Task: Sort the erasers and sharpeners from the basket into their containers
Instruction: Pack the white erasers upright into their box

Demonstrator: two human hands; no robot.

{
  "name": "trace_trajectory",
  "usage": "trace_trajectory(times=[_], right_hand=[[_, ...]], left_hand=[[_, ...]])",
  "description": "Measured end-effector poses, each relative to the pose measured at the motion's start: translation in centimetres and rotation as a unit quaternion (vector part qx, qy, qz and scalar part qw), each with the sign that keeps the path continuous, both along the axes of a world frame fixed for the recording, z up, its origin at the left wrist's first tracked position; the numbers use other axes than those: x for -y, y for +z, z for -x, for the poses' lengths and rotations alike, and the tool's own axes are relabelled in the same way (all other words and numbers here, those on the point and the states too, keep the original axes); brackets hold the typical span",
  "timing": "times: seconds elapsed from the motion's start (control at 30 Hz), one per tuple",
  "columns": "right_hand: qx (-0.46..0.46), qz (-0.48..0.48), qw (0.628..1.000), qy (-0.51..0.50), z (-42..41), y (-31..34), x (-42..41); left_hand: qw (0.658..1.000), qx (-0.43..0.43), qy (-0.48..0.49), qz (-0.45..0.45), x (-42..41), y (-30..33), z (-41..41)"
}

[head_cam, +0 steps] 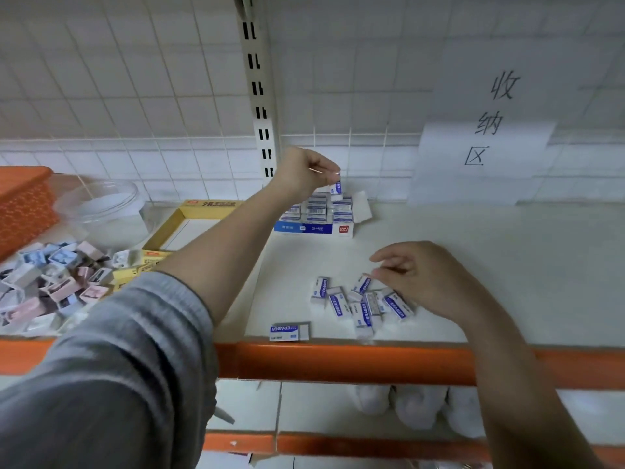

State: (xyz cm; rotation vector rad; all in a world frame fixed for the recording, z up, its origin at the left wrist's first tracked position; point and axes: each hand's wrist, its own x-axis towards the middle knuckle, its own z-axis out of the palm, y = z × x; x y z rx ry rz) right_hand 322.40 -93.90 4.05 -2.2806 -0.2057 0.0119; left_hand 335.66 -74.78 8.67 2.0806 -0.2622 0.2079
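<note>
While apparently pinching: left hand [304,170], eraser [336,188].

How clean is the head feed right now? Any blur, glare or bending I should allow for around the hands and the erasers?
Head view: wide-angle bending curves the shelf upright and wall tiles; light is dim and flat, no glare; left hand and its pinched eraser are soft; print on loose erasers under the right hand is legible; the sharpener pile smears toward the left edge.

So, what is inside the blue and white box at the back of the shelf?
The blue and white box holds rows of packed erasers. The left hand pinches one eraser above them. Lower layers are hidden.
</note>
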Motion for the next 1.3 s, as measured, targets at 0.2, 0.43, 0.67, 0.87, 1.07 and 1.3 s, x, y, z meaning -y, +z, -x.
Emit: trace_trajectory(times=[0.2,0.43,0.67,0.87,1.07,1.3], right_hand=[[-0.038,0.026,0.999,0.023,1.4,0.1,1.5],[-0.066,0.057,0.996,0.029,2.0,0.7,1.8],[-0.06,0.081,0.994,0.041,1.8,0.9,1.5],[-0.041,0.078,0.996,0.032,1.5,1.0,1.7],[-0.012,0.062,0.998,0.021,1.0,1.2,1.8],[-0.003,0.063,0.998,0.016,0.7,1.0,1.5]], left_hand=[[0.992,-0.011,-0.045,-0.118,1.2,-0.8,-1.8],[0.976,-0.01,-0.099,-0.194,1.5,-1.2,-2.5],[0.978,-0.021,-0.093,-0.187,1.2,-2.5,-2.7],[0.964,-0.017,-0.088,-0.252,0.6,-2.6,-1.9],[0.951,0.009,-0.053,-0.306,0.1,-2.6,-1.4],[0.949,0.021,-0.023,-0.312,0.4,-3.1,-1.0]])
